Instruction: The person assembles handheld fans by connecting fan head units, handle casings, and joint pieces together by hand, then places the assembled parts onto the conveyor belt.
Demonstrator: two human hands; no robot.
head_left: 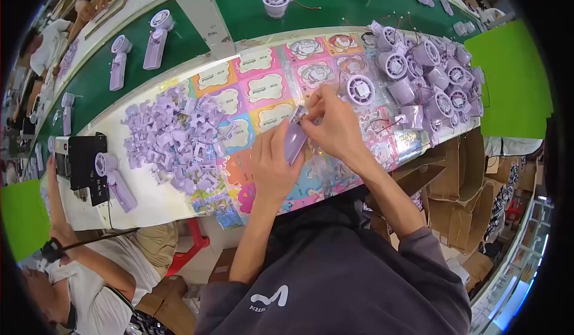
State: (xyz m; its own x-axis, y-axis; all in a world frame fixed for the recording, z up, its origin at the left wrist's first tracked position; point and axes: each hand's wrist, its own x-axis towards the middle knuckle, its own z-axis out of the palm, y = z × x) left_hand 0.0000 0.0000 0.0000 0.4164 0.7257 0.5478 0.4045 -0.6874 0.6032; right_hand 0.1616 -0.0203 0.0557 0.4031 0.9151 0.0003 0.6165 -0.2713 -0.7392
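My left hand (276,164) is closed around a light purple plastic handle housing (294,140), which is tilted with its upper end pointing away from me. At that end my right hand (336,124) pinches with thumb and forefinger; whatever small part sits between the fingertips is hidden. Just beyond the right hand a round purple fan head (360,90) with a white centre lies on the colourful printed sheet (267,88). Whether a wire joins it to the housing cannot be made out.
A heap of small purple plastic parts (176,137) lies to the left, and a pile of wired fan heads (427,75) to the right. Behind runs a green conveyor belt (245,12) carrying fan pieces. At far left stand a black device (88,167) and an assembled fan (116,182), near another person's arm.
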